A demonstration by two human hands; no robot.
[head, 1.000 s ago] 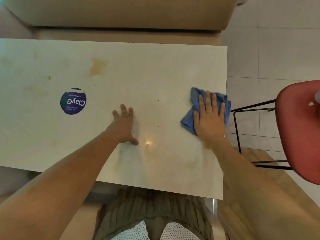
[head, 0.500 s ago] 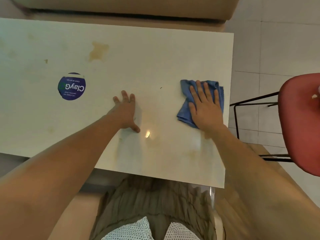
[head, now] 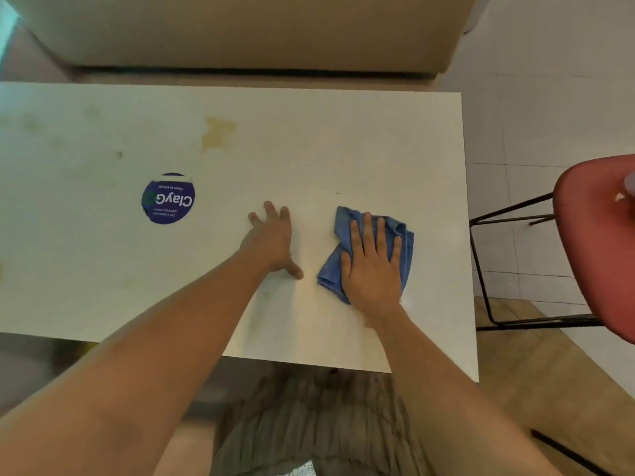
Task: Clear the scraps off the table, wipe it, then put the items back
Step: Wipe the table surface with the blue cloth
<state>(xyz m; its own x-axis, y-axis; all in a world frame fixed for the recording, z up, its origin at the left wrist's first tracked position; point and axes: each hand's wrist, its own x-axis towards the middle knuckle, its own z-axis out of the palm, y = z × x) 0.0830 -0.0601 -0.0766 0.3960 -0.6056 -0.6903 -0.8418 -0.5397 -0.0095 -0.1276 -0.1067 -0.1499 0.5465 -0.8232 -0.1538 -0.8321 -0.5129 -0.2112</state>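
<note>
A white table (head: 343,139) fills the middle of the view. My right hand (head: 372,262) lies flat on a crumpled blue cloth (head: 405,242) right of centre, pressing it onto the top. My left hand (head: 273,240) rests palm down on the bare surface just left of the cloth, fingers spread, holding nothing. A round blue sticker (head: 168,198) is stuck to the top at the left. A yellowish stain (head: 217,133) marks the far part of the top.
A red stool (head: 594,242) on black metal legs stands off the table's right edge; something small and pale lies on its seat. A beige sofa (head: 240,32) runs along the far side. My lap is under the near edge.
My right hand has slid the blue cloth leftward from the table's right edge toward my left hand. The left hand has stayed planted.
</note>
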